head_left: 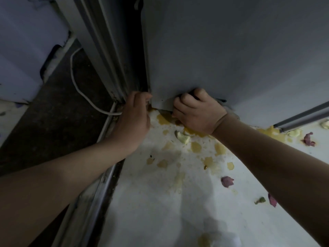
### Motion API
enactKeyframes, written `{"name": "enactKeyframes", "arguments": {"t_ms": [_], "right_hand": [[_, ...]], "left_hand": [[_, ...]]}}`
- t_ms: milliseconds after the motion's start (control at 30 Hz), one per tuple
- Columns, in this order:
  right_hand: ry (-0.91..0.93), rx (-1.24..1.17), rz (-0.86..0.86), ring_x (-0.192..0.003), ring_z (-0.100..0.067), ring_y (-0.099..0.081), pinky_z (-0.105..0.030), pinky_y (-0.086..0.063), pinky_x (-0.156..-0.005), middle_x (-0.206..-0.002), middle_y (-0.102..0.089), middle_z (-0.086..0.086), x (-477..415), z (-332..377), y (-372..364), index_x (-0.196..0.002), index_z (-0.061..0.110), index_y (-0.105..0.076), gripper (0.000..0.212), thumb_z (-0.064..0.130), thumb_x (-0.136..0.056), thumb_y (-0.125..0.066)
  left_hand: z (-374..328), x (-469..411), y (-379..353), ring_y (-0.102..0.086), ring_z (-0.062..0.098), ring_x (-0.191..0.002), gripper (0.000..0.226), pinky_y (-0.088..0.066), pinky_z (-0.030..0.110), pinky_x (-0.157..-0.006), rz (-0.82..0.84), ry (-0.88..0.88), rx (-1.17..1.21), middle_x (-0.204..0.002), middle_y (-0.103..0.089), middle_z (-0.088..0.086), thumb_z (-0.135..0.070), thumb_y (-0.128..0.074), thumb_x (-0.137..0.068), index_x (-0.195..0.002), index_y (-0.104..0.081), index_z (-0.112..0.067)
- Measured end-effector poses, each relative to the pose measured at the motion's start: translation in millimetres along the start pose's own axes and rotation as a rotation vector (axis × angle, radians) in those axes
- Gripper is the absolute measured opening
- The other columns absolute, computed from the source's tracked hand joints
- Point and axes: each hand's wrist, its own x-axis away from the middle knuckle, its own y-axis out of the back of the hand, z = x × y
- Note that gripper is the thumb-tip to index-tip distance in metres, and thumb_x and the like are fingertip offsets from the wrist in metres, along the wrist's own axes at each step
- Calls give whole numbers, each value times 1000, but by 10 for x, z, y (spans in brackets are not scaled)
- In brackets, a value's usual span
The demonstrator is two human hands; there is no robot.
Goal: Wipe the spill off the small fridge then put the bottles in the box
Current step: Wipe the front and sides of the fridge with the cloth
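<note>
Yellow spill (195, 147) spatters the white fridge top (160, 220) among pink and green scraps (227, 181), running back under a grey panel (231, 50) that blocks it. The left hand (135, 118) grips the panel's lower corner. The right hand (194, 113), a fist, clutches a grey cloth (230, 111) at the panel's foot. To the left, a white cable (74, 77) crosses a dark floor (53, 122).

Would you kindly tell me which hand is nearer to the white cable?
Left. The left hand is right against the white cable, which runs behind it; the right hand is farther right, at the grey panel's edge.
</note>
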Motion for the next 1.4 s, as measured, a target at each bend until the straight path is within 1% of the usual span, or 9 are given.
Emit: {"name": "enactKeyframes", "arguments": {"t_ms": [100, 200, 467, 567, 733, 1000, 1100, 1233, 1400], "right_hand": [[3, -19, -8, -83, -22, -42, -35, -32, -71, -82, -65, 0, -178, 35, -45, -71, 16, -65, 19, 18, -88, -56], [-4, -65, -26, -83, -22, -42, -35, -31, -70, -80, -65, 1, -391, 109, -127, -65, 16, -66, 21, 12, -84, -57], [42, -72, -41, -86, -21, -43, -34, -33, -70, -86, -67, 1, -381, 67, -102, -71, 15, -70, 26, 11, -89, -51], [47, -80, -27, -85, -21, -47, -35, -35, -71, -86, -67, 0, -196, -42, 2, -73, 16, -70, 34, 11, -95, -44], [86, -34, 60, -86, -22, -45, -34, -37, -73, -88, -66, -1, 162, -241, 239, -77, 15, -70, 16, 12, -88, -59], [25, -15, 71, -83, -21, -43, -34, -38, -72, -84, -65, -1, 132, -241, 295, -76, 14, -68, 18, 10, -89, -56], [-9, 3, 49, -83, -20, -44, -33, -37, -73, -84, -66, 0, 124, -249, 295, -79, 15, -68, 27, 9, -93, -46], [-11, 67, 60, -84, -20, -44, -33, -37, -74, -88, -66, 0, 340, -375, 400, -86, 16, -66, 18, 10, -92, -50], [-10, 143, 124, -80, -20, -50, -33, -38, -71, -88, -65, 0, 747, -655, 663, -88, 17, -63, 10, 9, -84, -59]], "left_hand": [[19, -3, 21, -47, 23, -108, 39, -28, 11, -88, 20, 19, 19, -123, -41, 18, 12, -46, -85, -123, -44, 3], [-6, -26, 68, -48, 23, -111, 39, -37, 23, -95, 17, 32, 81, -125, -39, 15, 11, -46, -84, -122, -44, 1], [-114, -36, 68, -50, 25, -104, 41, -30, 13, -87, 5, -46, 46, -121, -42, 20, 9, -54, -82, -121, -45, 4], [-152, -46, 53, -50, 24, -108, 43, -34, 17, -89, 12, -61, 43, -122, -41, 19, 9, -55, -81, -122, -45, 3], [-206, -78, 48, -47, 19, -115, 43, -36, 19, -94, 11, -24, 57, -130, -37, 12, 0, -53, -87, -128, -40, -3], [-193, -99, 46, -48, 18, -110, 42, -31, 14, -88, -13, -80, 4, -128, -38, 13, 2, -53, -86, -126, -42, -3], [-216, -96, 37, -49, 21, -110, 43, -37, 21, -90, 5, -119, 4, -128, -38, 15, 2, -55, -84, -126, -43, -2], [-343, -94, -36, -53, 33, -107, 46, -47, 40, -89, 19, -225, -26, -123, -41, 23, 6, -59, -80, -124, -45, 0], [-591, -134, -149, -45, 30, -104, 45, -47, 41, -81, -30, -389, -131, -115, -46, 21, -7, -54, -77, -120, -38, -12]]}}
